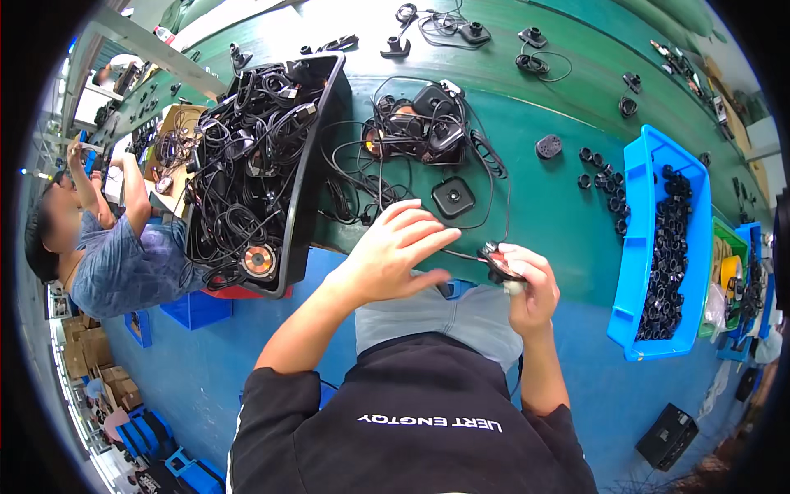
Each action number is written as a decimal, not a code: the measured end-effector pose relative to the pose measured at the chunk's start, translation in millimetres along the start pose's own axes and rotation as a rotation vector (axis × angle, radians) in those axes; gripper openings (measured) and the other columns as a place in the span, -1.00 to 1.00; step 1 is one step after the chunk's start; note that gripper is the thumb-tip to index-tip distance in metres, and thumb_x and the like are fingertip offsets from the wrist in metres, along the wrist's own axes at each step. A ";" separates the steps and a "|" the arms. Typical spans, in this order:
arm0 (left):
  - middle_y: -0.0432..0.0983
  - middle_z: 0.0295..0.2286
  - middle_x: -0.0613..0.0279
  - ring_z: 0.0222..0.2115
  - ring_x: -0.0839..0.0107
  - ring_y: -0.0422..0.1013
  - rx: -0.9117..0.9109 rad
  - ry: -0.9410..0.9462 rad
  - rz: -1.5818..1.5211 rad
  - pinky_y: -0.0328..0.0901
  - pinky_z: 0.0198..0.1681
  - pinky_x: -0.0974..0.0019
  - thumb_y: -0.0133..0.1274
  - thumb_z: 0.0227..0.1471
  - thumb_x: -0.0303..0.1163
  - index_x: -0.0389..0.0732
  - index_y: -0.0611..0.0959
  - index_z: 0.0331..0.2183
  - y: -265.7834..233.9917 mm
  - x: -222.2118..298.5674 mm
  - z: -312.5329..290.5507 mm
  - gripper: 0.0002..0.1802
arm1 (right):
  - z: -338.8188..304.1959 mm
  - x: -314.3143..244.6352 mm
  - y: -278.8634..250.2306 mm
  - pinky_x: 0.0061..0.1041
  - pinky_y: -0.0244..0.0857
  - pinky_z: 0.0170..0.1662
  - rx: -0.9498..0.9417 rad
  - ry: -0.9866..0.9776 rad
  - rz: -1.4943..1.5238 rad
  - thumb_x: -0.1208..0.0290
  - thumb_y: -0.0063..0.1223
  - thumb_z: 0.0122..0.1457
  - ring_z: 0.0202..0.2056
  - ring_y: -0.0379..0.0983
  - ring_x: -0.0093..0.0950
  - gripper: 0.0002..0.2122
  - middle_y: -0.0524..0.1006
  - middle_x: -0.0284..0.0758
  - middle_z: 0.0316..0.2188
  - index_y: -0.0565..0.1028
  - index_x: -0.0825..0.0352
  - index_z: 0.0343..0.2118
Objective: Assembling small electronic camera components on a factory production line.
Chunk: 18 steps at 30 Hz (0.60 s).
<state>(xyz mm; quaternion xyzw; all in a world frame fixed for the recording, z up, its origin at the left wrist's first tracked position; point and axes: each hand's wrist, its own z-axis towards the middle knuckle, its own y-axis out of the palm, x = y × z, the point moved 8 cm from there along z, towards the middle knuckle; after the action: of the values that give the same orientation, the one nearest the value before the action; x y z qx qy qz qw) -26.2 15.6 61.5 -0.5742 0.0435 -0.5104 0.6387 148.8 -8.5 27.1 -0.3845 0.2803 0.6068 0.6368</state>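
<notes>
My right hand [535,288] grips a small round black device [494,262] with a coppery patch, at the table's near edge. Its exact kind is partly hidden by the fingers. A thin black cable leads from it toward my left hand [391,255], whose fingers are stretched out and apart. Just beyond my left fingertips lies a square black puck with rounded corners [453,197], flat on the green table [543,193]. Farther back is a tangled heap of black devices and cables [428,128].
On the left stands a black crate [317,156] piled with cabled devices. A blue bin [634,247] of small black rings is on the right, with loose rings [609,181] beside it. A black oval part [549,146] lies between. A co-worker [123,247] sits at far left.
</notes>
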 end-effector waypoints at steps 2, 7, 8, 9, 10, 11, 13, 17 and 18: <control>0.43 -0.25 0.22 -0.25 0.30 0.36 0.079 -0.010 0.072 0.26 -0.05 0.24 0.24 -0.20 -0.29 -0.15 0.56 -0.10 3.3 15.0 -4.1 -0.47 | 4.7 -1.5 21.1 -0.29 0.41 -0.07 -0.070 -0.081 -0.092 0.65 0.09 -0.06 -0.15 0.49 -0.20 -0.68 0.52 -0.22 -0.18 0.44 0.37 -0.17; 0.38 -0.42 0.30 -0.43 0.38 0.28 0.169 -0.051 0.074 0.27 -0.24 0.29 0.30 -0.23 -0.18 -0.16 0.63 -0.20 3.9 11.5 -25.2 -0.51 | 14.2 -2.6 55.9 -0.31 0.40 -0.09 -0.315 -0.143 -0.196 0.65 0.09 -0.07 -0.19 0.49 -0.26 -0.69 0.54 -0.27 -0.23 0.44 0.36 -0.18; 0.35 -0.45 0.32 -0.47 0.39 0.25 0.168 -0.053 0.031 0.25 -0.29 0.29 0.32 -0.25 -0.15 -0.16 0.63 -0.23 4.3 7.1 -31.3 -0.52 | 16.8 0.1 59.4 -0.32 0.40 -0.11 -0.390 -0.128 -0.214 0.66 0.09 -0.07 -0.21 0.49 -0.27 -0.69 0.54 -0.29 -0.25 0.45 0.36 -0.19; 0.33 -0.49 0.33 -0.50 0.40 0.22 0.168 -0.054 -0.013 0.24 -0.34 0.30 0.33 -0.27 -0.13 -0.16 0.64 -0.26 2.7 3.9 -36.3 -0.52 | 17.9 5.0 63.4 -0.33 0.40 -0.12 -0.465 -0.115 -0.233 0.66 0.08 -0.07 -0.22 0.50 -0.29 -0.70 0.55 -0.30 -0.27 0.45 0.37 -0.20; 0.33 -0.49 0.33 -0.50 0.40 0.22 0.167 -0.060 -0.014 0.24 -0.34 0.30 0.33 -0.27 -0.13 -0.16 0.64 -0.26 0.3 3.0 -39.7 -0.52 | 16.6 10.2 59.2 -0.35 0.39 -0.15 -0.465 -0.136 -0.266 0.67 0.08 -0.08 -0.27 0.48 -0.31 -0.72 0.55 -0.31 -0.30 0.48 0.35 -0.23; 0.33 -0.50 0.34 -0.51 0.40 0.22 0.215 -0.057 -0.103 0.22 -0.35 0.31 0.35 -0.30 -0.14 -0.15 0.65 -0.28 -7.3 1.1 -42.3 -0.53 | 16.1 16.5 56.9 -0.37 0.37 -0.18 -0.464 -0.157 -0.298 0.68 0.08 -0.09 -0.32 0.46 -0.34 -0.74 0.56 -0.32 -0.34 0.50 0.33 -0.27; 0.33 -0.51 0.35 -0.52 0.40 0.22 0.309 -0.033 -0.275 0.20 -0.38 0.34 0.37 -0.35 -0.17 -0.14 0.66 -0.32 -24.4 -5.0 -39.7 -0.54 | 26.8 26.9 45.3 -0.39 0.35 -0.19 -0.325 -0.092 -0.302 0.69 0.08 -0.10 -0.37 0.44 -0.35 -0.76 0.56 -0.31 -0.35 0.52 0.33 -0.31; 0.38 -0.52 0.27 -0.46 0.37 0.30 0.810 0.044 -0.754 0.22 -0.40 0.33 0.35 -0.23 -0.10 -0.15 0.57 -0.28 -88.9 -36.8 -54.0 -0.51 | 37.7 67.2 -8.4 -0.40 0.34 -0.17 0.151 0.304 -0.262 0.70 0.07 -0.11 -0.36 0.43 -0.35 -0.75 0.56 -0.30 -0.34 0.55 0.34 -0.30; 0.40 -0.51 0.25 -0.44 0.36 0.33 0.975 0.115 -0.898 0.22 -0.38 0.33 0.30 -0.15 -0.03 -0.15 0.54 -0.21 -111.4 -38.4 -52.3 -0.47 | 45.2 65.8 -7.1 -0.38 0.33 -0.14 0.054 0.183 -0.507 0.72 0.03 -0.13 -0.32 0.42 -0.33 -0.68 0.55 -0.28 -0.31 0.53 0.36 -0.23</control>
<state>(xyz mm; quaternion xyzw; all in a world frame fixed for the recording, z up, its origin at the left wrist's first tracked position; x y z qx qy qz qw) -145.1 26.6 110.3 -0.1540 -0.4016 -0.7179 0.5474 157.9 65.9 -1.3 -0.4783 0.2475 0.3832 0.7504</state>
